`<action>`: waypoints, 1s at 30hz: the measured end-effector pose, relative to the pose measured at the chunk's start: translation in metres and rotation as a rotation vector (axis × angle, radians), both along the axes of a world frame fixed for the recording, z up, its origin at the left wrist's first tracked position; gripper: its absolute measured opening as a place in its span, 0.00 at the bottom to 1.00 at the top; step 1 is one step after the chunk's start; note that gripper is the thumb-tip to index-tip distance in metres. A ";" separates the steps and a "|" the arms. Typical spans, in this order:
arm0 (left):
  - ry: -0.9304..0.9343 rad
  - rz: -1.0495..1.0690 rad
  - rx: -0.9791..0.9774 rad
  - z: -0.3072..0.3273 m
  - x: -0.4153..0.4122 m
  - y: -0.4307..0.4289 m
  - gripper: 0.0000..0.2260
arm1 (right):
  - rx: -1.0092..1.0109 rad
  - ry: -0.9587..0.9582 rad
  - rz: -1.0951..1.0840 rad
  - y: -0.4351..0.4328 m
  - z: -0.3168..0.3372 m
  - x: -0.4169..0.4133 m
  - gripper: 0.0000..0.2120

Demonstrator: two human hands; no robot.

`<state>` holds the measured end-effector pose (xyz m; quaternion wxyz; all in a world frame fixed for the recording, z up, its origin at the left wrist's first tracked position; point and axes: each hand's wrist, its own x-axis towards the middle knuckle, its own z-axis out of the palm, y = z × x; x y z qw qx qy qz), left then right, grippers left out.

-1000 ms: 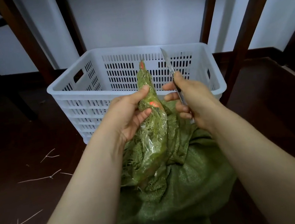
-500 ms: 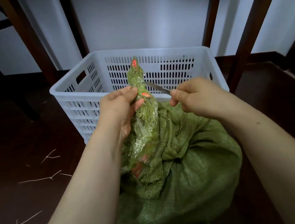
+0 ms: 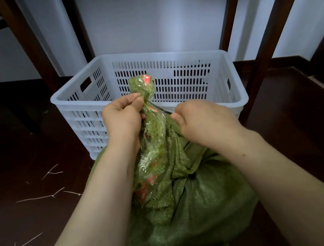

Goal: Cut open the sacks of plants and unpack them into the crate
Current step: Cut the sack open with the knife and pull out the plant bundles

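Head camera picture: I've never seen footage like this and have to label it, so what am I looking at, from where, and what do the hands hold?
There is no machine here. A person wears one wide-angle camera on the head, so you look forward and down along their two bare arms. The left hand grips the bunched neck of a green sack; the neck is wrapped in clear plastic with red marks. The right hand is curled round a knife. Only its thin blade shows, reaching to the neck just below the left hand. The sack stands on a dark floor in front of the person. Behind it is a white slotted crate, where the plants are to go. A few pale twigs lie on the floor to the left.
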<state>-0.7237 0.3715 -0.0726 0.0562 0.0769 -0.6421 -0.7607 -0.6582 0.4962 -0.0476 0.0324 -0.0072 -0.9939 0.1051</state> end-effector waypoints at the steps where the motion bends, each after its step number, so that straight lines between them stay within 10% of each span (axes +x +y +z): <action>1: -0.013 0.011 0.006 -0.002 0.000 -0.001 0.04 | -0.008 -0.010 0.006 -0.002 -0.005 -0.002 0.15; 9: 0.132 -0.029 0.277 0.026 -0.016 -0.020 0.10 | -0.068 -0.210 -0.087 0.032 -0.027 -0.007 0.15; 15: 0.030 -0.269 0.189 0.025 0.004 -0.006 0.05 | -1.377 -0.215 -0.358 0.052 -0.017 -0.012 0.14; 18: 0.004 -0.353 0.078 0.022 0.011 0.002 0.15 | -1.652 -0.271 -0.272 0.039 -0.022 -0.016 0.14; 26: -0.120 -0.356 0.167 0.018 0.012 0.002 0.02 | -1.627 -0.005 -0.045 0.023 -0.028 -0.019 0.08; 30: -0.180 -0.280 0.260 0.017 0.010 -0.002 0.04 | -1.150 0.161 0.057 0.026 -0.037 -0.015 0.10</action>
